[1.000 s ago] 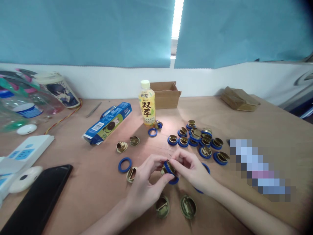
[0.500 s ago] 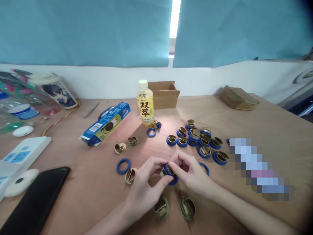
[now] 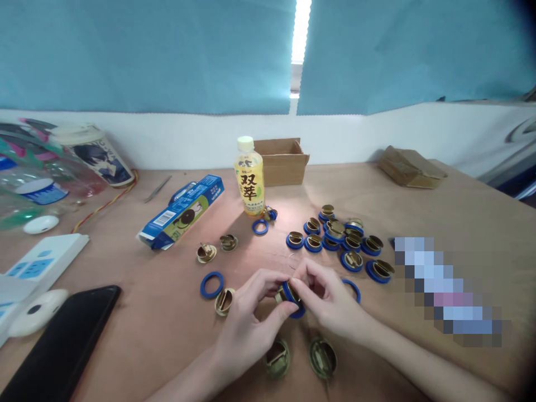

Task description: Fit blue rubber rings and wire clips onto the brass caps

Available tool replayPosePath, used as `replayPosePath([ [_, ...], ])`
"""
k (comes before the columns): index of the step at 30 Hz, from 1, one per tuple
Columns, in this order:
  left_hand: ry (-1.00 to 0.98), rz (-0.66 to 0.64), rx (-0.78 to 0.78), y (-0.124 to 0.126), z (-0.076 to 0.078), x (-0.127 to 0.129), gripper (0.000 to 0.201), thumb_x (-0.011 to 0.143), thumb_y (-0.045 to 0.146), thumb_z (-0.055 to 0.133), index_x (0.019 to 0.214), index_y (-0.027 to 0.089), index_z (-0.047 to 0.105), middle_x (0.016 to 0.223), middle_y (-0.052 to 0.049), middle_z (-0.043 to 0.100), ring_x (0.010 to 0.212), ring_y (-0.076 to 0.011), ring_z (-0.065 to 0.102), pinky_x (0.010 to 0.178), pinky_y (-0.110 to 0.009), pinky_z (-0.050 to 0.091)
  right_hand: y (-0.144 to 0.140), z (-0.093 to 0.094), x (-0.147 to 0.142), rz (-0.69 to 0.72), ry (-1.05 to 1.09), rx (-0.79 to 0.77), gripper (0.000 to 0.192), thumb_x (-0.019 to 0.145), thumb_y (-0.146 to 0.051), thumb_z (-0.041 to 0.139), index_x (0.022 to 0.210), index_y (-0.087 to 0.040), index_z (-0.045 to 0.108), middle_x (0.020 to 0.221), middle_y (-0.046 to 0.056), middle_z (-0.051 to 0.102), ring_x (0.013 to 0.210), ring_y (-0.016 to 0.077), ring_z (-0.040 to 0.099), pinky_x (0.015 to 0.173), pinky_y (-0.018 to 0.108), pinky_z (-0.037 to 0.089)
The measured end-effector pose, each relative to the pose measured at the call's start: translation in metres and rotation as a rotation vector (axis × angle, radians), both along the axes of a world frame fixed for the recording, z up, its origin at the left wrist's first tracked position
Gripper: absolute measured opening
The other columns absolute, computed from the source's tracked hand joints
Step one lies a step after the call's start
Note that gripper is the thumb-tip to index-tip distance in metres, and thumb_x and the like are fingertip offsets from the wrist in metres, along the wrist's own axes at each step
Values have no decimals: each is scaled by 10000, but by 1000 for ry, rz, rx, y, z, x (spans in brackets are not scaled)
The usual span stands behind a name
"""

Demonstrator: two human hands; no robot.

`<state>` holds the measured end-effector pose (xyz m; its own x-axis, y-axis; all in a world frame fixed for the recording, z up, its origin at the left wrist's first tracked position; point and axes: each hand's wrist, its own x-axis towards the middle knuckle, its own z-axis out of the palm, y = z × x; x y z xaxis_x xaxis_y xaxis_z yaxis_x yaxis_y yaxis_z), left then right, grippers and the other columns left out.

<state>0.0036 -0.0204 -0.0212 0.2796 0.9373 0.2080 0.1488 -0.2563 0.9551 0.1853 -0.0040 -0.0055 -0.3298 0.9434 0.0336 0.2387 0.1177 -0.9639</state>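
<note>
My left hand (image 3: 259,312) is closed round the left side of a round brass fitting (image 3: 281,295), thumb and fingers at its edge. A blue ring (image 3: 298,310) sits around this fitting. From the other side my right hand (image 3: 330,296) pinches the same piece at its upper rim; part of it is hidden by the fingers. Two bare brass fittings (image 3: 322,357) lie on the table below my hands. Left of my left hand are another bare fitting (image 3: 225,301) and a loose blue ring (image 3: 211,285). A further blue ring (image 3: 352,291) is partly hidden behind my right hand.
Several brass fittings with blue rings (image 3: 352,240) cluster at right centre. Behind them stand a yellow drink bottle (image 3: 250,184) and an open cardboard box (image 3: 285,167). A blue biscuit box (image 3: 184,212) and a black phone (image 3: 62,346) lie left; a blurred-out object (image 3: 448,290) lies right.
Both hands stay around the same brass fitting with hardly any movement. The whole view has shifted very slightly.
</note>
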Motion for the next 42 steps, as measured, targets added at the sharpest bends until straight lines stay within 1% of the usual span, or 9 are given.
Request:
replayPosePath([
  [6, -7, 16, 32, -1, 1, 0, 289, 887, 128, 661, 1139, 268, 650, 1038, -39, 686, 971, -207, 708, 800, -295, 607, -2, 0, -2, -47, -33, 39, 241, 988, -344, 540, 801, -192, 550, 653, -32, 499, 559, 114, 459, 494, 233, 327],
  [10, -2, 24, 65, -1, 0, 1, 293, 898, 137, 655, 1154, 278, 639, 1032, -37, 666, 977, -207, 697, 817, -302, 596, -4, 0, -2, -72, -44, 79, 252, 993, -349, 527, 795, -195, 551, 652, -21, 523, 548, 117, 472, 488, 235, 344],
  [16, 9, 23, 81, -3, -1, 0, 292, 903, 145, 648, 1150, 298, 623, 1027, -19, 651, 974, -203, 690, 844, -318, 586, -8, 2, -4, -102, -75, 176, 224, 988, -288, 525, 781, -204, 537, 664, -9, 539, 545, 120, 491, 487, 238, 364],
  [20, 7, 49, 66, -4, -3, 1, 288, 900, 145, 649, 1144, 297, 623, 1017, -17, 649, 964, -204, 690, 817, -313, 591, -9, 1, -5, -109, -98, 225, 214, 988, -260, 512, 781, -207, 527, 678, -3, 549, 558, 126, 512, 510, 247, 389],
  [29, -49, 92, 0, -7, 0, 7, 305, 880, 92, 626, 1112, 289, 640, 1017, -11, 670, 995, -185, 683, 809, -254, 592, -11, -3, -7, -133, -86, 178, 222, 989, -305, 504, 785, -218, 508, 702, 23, 556, 616, 166, 560, 525, 270, 423],
  [32, -24, 79, 15, -6, 1, 6, 343, 887, 101, 621, 1170, 294, 644, 1023, -17, 652, 1000, -188, 677, 817, -260, 592, -10, -4, -8, -133, -66, 166, 219, 990, -308, 504, 792, -215, 505, 707, 22, 553, 609, 162, 558, 523, 268, 427],
  [35, 4, 66, 20, -4, 3, 5, 374, 903, 116, 608, 1233, 290, 642, 955, -13, 606, 871, -164, 678, 746, -252, 598, -10, -5, -8, -131, -42, 158, 215, 993, -306, 496, 799, -213, 499, 718, 18, 550, 612, 157, 559, 532, 265, 438],
  [37, 16, 60, 18, -4, 4, 4, 358, 912, 118, 599, 1224, 286, 649, 934, -11, 590, 825, -152, 667, 717, -244, 592, -10, -5, -8, -141, -37, 161, 219, 996, -307, 487, 799, -212, 497, 723, 17, 548, 617, 157, 560, 535, 263, 443],
  [42, 27, 53, 38, -4, 5, 3, 337, 916, 111, 597, 1192, 298, 643, 989, -15, 612, 899, -164, 671, 761, -254, 575, -11, -6, -9, -151, -29, 162, 217, 992, -316, 496, 801, -212, 493, 724, 14, 542, 626, 160, 564, 542, 262, 452],
])
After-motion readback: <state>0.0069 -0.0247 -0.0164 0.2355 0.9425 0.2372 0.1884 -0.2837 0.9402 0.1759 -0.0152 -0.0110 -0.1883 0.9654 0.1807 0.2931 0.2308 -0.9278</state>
